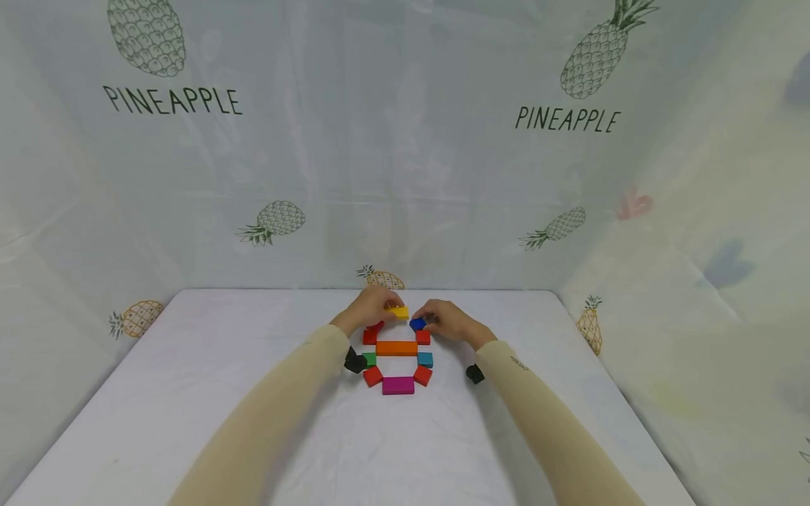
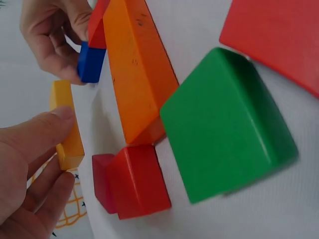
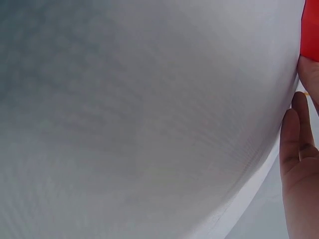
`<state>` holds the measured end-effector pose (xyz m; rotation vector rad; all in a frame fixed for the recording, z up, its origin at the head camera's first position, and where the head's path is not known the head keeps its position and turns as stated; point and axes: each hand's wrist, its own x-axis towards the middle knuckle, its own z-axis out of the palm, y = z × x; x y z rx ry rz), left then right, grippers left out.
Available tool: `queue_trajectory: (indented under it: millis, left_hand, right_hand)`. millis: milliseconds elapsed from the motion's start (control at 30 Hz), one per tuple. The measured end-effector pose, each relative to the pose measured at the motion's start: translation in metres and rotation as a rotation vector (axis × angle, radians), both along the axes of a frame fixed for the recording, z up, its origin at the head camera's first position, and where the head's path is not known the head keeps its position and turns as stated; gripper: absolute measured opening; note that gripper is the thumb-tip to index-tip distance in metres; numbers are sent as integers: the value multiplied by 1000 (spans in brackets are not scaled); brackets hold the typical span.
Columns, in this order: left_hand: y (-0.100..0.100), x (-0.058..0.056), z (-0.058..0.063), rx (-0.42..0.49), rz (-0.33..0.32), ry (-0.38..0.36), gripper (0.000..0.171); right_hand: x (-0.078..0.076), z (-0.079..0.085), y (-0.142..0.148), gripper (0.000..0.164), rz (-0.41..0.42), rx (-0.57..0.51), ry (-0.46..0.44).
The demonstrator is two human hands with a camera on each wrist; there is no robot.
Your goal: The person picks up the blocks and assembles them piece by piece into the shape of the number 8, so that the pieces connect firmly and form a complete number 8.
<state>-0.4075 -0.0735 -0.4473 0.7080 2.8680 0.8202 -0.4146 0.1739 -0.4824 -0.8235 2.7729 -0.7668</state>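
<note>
My left hand (image 1: 373, 306) pinches a yellow block (image 1: 399, 312) at the far end of a ring of coloured blocks. In the left wrist view the yellow block (image 2: 68, 127) sits between thumb and fingers, apart from the others. Across from it my right hand (image 1: 448, 320) holds a small blue block (image 1: 418, 324) by its sides, beside a red block (image 1: 423, 337). In the left wrist view that blue block (image 2: 91, 62) touches the red one. The right wrist view shows only some fingers (image 3: 294, 139) and a red edge; the blue block is hidden there.
An orange bar (image 1: 396, 348) crosses the ring. Nearer lie a green block (image 1: 370, 360), a teal block (image 1: 425, 360), two tilted red blocks (image 1: 373, 376) and a magenta block (image 1: 398, 385). The white table (image 1: 190, 393) meets a pineapple-printed curtain (image 1: 405, 140) behind.
</note>
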Motion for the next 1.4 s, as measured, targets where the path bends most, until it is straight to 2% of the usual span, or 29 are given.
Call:
queue_trajectory:
  millis: [333,500,967,1400]
  left_hand:
    - [8,-4,-12,-14,10,18,29]
    - [8,-3,-15,-10,31,0,31]
    - [8,0,-15,-21,18,-18,29]
    - [10,1,-19,-5,66,-46,30]
  right_hand:
    - [1,0,-1,31,-21,-3,-5]
    - [2,0,-2,30,-23,-3,-4]
    - [2,1,-2,31,-13,-15,-7]
    - [2,2,-1,30,-12,-27,-23]
